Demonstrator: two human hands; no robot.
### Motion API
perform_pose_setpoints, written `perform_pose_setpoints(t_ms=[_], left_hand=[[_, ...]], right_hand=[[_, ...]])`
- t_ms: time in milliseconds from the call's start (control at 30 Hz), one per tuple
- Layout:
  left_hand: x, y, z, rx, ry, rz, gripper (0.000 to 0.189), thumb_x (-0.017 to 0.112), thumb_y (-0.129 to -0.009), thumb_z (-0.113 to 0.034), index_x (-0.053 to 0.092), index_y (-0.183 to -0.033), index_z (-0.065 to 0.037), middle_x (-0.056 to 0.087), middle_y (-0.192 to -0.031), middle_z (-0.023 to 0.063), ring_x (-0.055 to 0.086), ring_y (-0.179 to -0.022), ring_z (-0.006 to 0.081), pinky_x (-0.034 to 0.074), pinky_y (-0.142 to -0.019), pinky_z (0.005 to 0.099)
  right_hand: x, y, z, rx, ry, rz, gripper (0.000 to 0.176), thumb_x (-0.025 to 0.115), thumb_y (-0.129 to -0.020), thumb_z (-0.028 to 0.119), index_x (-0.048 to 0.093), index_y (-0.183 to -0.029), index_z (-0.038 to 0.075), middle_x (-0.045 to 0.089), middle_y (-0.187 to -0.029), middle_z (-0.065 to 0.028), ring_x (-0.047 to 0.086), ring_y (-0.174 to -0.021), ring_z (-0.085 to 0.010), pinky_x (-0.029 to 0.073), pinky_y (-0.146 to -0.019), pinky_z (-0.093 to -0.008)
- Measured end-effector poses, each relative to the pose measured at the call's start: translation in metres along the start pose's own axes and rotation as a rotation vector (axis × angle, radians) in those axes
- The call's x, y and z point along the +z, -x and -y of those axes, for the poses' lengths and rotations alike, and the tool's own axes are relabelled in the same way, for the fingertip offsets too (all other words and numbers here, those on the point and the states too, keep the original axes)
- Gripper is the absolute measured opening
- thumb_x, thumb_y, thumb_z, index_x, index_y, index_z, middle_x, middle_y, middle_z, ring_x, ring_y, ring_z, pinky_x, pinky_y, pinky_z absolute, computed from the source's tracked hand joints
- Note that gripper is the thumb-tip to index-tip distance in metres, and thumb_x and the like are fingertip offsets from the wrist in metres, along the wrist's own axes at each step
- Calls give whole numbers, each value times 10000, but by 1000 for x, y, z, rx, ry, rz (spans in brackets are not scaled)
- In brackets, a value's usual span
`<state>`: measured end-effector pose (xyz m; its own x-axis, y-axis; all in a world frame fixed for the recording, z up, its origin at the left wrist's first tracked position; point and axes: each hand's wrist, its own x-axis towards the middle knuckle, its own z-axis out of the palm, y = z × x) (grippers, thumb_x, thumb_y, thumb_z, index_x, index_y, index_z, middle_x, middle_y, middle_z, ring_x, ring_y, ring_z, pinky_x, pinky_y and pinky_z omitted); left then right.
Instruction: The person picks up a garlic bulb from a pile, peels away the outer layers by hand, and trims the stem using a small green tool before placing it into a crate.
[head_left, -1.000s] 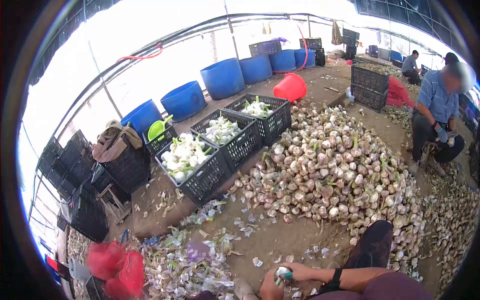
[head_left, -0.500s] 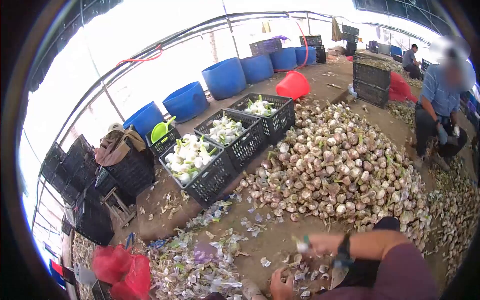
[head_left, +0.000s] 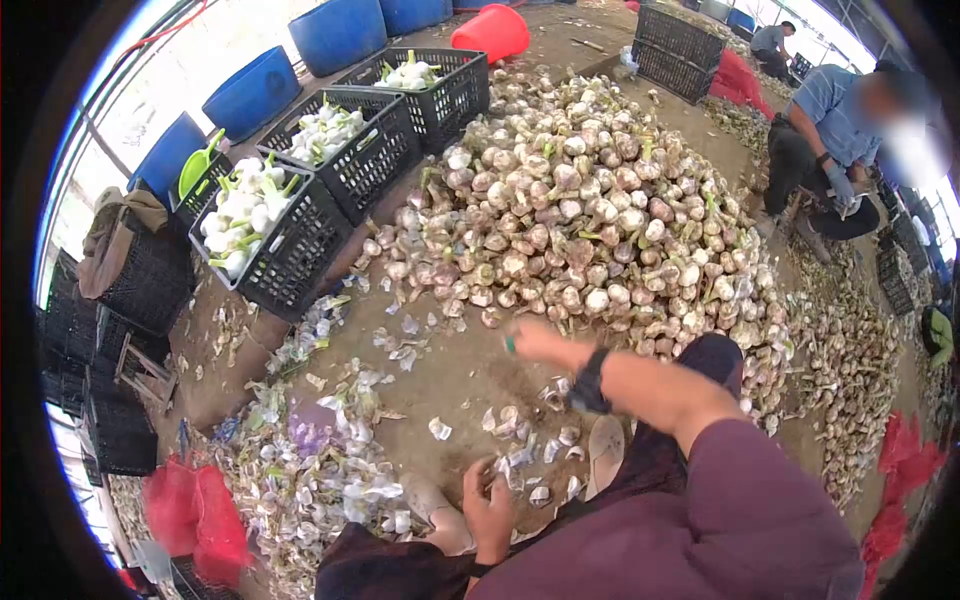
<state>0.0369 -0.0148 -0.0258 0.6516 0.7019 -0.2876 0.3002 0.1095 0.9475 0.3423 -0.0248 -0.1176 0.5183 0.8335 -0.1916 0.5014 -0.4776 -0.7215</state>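
Observation:
My right hand (head_left: 538, 340), blurred by motion, hovers at the near edge of a large heap of garlic bulbs (head_left: 600, 200). Its fingers look curled, and a small green bit shows at their front; what it belongs to is not clear. A dark watch (head_left: 590, 382) is on that wrist. Low in the view, between my shoes, my left hand (head_left: 488, 512) is held with bent fingers apart and nothing visible in it. Loose garlic skins (head_left: 515, 430) lie on the ground just beyond it.
Black crates (head_left: 300, 245) of peeled white garlic stand in a row at left. Skins (head_left: 310, 470) cover the ground at lower left, beside red netting (head_left: 200, 515). A red bucket (head_left: 492, 35) and blue tubs (head_left: 250, 90) stand behind. Another person (head_left: 825, 150) sits at right.
The view has tilted down and shifted right. My right hand has moved forward toward the heap; the white bulb seen by it earlier no longer shows. My left hand is now more fully in view.

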Motion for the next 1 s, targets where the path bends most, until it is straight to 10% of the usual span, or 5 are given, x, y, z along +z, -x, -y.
perform_pose_setpoints(t_ms=[300,633,667,800,1000], left_hand=[[15,-17,2,-237,108,83,356,552,-804,2,522,-1159,2,568,-1014,75,561,-897,137,447,-785,252],[21,-27,15,-304,-23,187,337,533,-857,-76,500,-1187,-14,567,-1074,96,566,-916,174,464,-768,281],[23,-26,16,-291,-5,176,337,543,-848,-72,509,-1180,-26,573,-1057,96,565,-906,196,468,-758,297],[19,-26,41,-329,88,193,359,541,-859,-84,495,-1214,-48,547,-1116,99,552,-916,185,471,-748,304],[29,-18,1,-498,487,-10,393,415,-966,-269,405,-1270,-20,503,-1201,110,535,-1046,230,441,-871,358]], right_hand=[[-15,63,-117,552,458,-679,462,555,-795,33,416,-1226,-54,491,-1176,-238,454,-1128,-381,405,-922,-453],[-17,12,-163,577,1154,33,252,518,-829,182,563,-1026,32,537,-979,-137,543,-882,-249,489,-664,-358],[-2,25,-159,551,924,-410,241,544,-805,151,553,-1015,33,546,-948,-132,523,-944,-270,476,-694,-384],[7,59,-123,758,168,-114,457,641,-672,152,496,-1068,-24,588,-947,-229,569,-964,-393,488,-769,-454],[51,116,32,36,-7,-31,385,545,-751,115,464,-1110,0,485,-1084,-222,489,-1002,-378,425,-845,-418]])
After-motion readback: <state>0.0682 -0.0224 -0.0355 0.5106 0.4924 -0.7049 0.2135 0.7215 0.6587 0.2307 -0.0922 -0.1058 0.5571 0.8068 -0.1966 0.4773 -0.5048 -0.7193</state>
